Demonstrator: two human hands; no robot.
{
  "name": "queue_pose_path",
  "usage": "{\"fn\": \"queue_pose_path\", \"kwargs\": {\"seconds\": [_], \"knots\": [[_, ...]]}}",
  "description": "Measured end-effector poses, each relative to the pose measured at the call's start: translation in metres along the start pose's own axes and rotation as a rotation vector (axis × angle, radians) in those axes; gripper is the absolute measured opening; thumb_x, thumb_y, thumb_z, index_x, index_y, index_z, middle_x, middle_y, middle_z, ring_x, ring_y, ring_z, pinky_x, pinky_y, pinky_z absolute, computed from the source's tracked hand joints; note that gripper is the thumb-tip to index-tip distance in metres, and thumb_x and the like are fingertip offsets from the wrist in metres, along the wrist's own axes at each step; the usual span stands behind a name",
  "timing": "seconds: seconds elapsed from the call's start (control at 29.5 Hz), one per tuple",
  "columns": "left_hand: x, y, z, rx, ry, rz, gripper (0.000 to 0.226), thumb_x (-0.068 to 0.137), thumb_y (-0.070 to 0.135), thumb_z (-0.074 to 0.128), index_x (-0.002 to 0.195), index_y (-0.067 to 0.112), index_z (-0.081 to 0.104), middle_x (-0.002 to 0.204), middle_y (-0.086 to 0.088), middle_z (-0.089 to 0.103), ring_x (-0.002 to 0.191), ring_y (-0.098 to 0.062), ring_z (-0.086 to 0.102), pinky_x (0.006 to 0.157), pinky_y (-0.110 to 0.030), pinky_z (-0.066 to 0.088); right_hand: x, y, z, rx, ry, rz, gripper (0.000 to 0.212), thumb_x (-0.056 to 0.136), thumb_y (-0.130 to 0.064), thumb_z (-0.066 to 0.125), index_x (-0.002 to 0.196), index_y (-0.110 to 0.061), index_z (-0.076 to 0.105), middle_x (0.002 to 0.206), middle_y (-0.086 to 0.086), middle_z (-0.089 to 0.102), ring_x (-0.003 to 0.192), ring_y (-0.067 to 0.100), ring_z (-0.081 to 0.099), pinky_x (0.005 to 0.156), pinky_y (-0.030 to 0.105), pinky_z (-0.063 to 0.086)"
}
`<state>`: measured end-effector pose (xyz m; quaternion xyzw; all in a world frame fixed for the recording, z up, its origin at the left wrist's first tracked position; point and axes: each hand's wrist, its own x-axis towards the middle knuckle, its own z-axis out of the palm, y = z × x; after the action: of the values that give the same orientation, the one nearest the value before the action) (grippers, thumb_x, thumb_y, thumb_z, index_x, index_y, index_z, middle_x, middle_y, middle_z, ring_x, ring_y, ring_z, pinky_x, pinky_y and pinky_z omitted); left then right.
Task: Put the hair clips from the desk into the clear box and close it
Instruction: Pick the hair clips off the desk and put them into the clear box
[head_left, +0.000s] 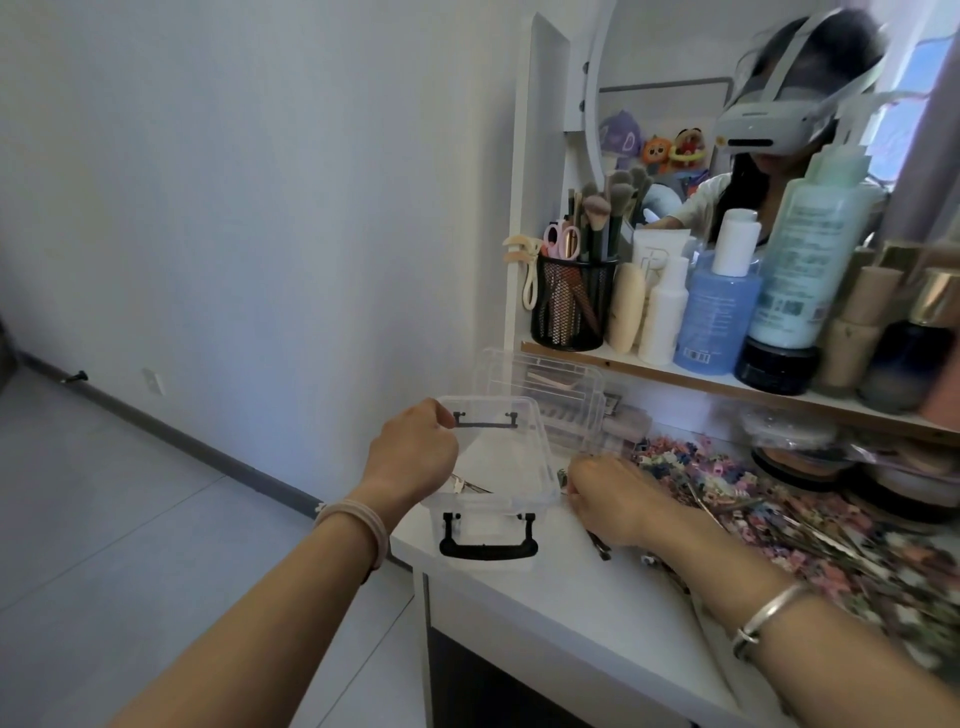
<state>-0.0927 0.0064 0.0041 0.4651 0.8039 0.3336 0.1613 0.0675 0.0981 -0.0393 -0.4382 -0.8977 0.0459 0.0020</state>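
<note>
The clear box (498, 525) with a black handle stands at the desk's left corner. Its clear lid (514, 447), with a black latch, lies tilted over the box. My left hand (415, 452) grips the lid's far left corner. My right hand (608, 499) is at the box's right side, with curled fingers pinching the rim there. A metal hair clip (470, 486) shows inside the box through the plastic. Another dark hair clip (600, 545) pokes out from under my right palm. A heap of small coloured hair clips (737, 483) covers the desk on the right.
A second clear organiser (561, 395) stands just behind the box. The shelf above holds a black mesh brush cup (571, 306) and several bottles. A round mirror (675, 104) shows a person wearing a headset. The white desk edge (519, 597) drops to the floor at left.
</note>
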Motion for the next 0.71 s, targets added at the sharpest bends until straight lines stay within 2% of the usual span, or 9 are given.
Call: {"fn": "queue_pose_path", "kwargs": {"seconds": [0.1, 0.2, 0.27, 0.34, 0.44, 0.51, 0.61, 0.71], "knots": [[0.0, 0.0, 0.001, -0.002, 0.001, 0.004, 0.037, 0.091, 0.005, 0.035, 0.122, 0.013, 0.053, 0.133, -0.01, 0.052, 0.111, -0.032, 0.054, 0.098, -0.04, 0.045, 0.0, -0.003, -0.02, 0.332, 0.14, 0.039, 0.007, 0.095, -0.013, 0.042, 0.088, -0.013, 0.045, 0.081, 0.001, 0.052, 0.078, 0.019, 0.055, 0.059, 0.027, 0.043], [-0.001, 0.002, 0.003, -0.008, 0.002, 0.008, 0.038, 0.091, 0.004, 0.034, 0.123, 0.012, 0.052, 0.134, -0.009, 0.051, 0.113, -0.031, 0.053, 0.098, -0.038, 0.044, 0.0, -0.018, -0.055, 0.755, 0.324, 0.03, 0.009, 0.093, -0.02, 0.051, 0.084, -0.019, 0.05, 0.078, -0.004, 0.054, 0.068, 0.009, 0.05, 0.06, 0.022, 0.041], [-0.002, 0.005, 0.005, -0.008, -0.002, 0.015, 0.039, 0.091, 0.004, 0.034, 0.124, 0.012, 0.052, 0.135, -0.009, 0.05, 0.117, -0.029, 0.05, 0.098, -0.036, 0.041, -0.001, -0.029, -0.069, 0.844, 0.283, -0.006, 0.013, 0.089, -0.02, 0.059, 0.077, -0.022, 0.056, 0.076, -0.004, 0.057, 0.066, 0.008, 0.05, 0.061, 0.021, 0.042], [-0.004, 0.007, 0.007, -0.011, -0.009, 0.02, 0.04, 0.091, 0.003, 0.033, 0.125, 0.012, 0.051, 0.136, -0.008, 0.049, 0.119, -0.028, 0.048, 0.099, -0.035, 0.04, -0.004, -0.033, -0.071, 0.836, 0.204, 0.003, 0.009, 0.087, -0.021, 0.062, 0.079, -0.017, 0.063, 0.072, -0.001, 0.06, 0.063, 0.009, 0.052, 0.059, 0.021, 0.044], [-0.006, 0.009, 0.008, -0.01, -0.012, 0.021, 0.04, 0.091, 0.003, 0.032, 0.125, 0.012, 0.051, 0.137, -0.009, 0.049, 0.121, -0.028, 0.047, 0.102, -0.036, 0.04, -0.012, -0.02, -0.066, 0.832, 0.217, 0.103, 0.01, 0.088, -0.019, 0.06, 0.078, -0.015, 0.062, 0.068, 0.0, 0.06, 0.06, 0.01, 0.056, 0.061, 0.022, 0.05], [-0.007, 0.009, 0.009, -0.014, -0.011, 0.021, 0.04, 0.091, 0.003, 0.032, 0.125, 0.011, 0.051, 0.137, -0.009, 0.048, 0.121, -0.029, 0.047, 0.103, -0.039, 0.041, -0.02, -0.007, -0.057, 0.701, 0.164, 0.143, 0.011, 0.089, -0.015, 0.059, 0.077, -0.015, 0.06, 0.073, 0.001, 0.062, 0.061, 0.009, 0.058, 0.062, 0.021, 0.051], [-0.009, 0.009, 0.009, -0.006, -0.011, 0.019, 0.04, 0.09, 0.002, 0.032, 0.124, 0.011, 0.052, 0.137, -0.009, 0.048, 0.121, -0.029, 0.047, 0.103, -0.041, 0.041, -0.031, -0.002, -0.033, 0.414, -0.02, 0.144, 0.005, 0.085, -0.015, 0.063, 0.084, -0.011, 0.066, 0.085, 0.005, 0.065, 0.072, 0.013, 0.059, 0.067, 0.024, 0.05], [-0.01, 0.009, 0.009, -0.002, -0.006, 0.018, 0.04, 0.091, 0.002, 0.032, 0.124, 0.011, 0.052, 0.136, -0.01, 0.049, 0.12, -0.029, 0.047, 0.103, -0.04, 0.041, -0.033, -0.005, -0.012, 0.224, -0.119, 0.12, 0.01, 0.078, -0.012, 0.066, 0.072, -0.004, 0.069, 0.086, 0.012, 0.071, 0.078, 0.023, 0.066, 0.07, 0.034, 0.052]]}}
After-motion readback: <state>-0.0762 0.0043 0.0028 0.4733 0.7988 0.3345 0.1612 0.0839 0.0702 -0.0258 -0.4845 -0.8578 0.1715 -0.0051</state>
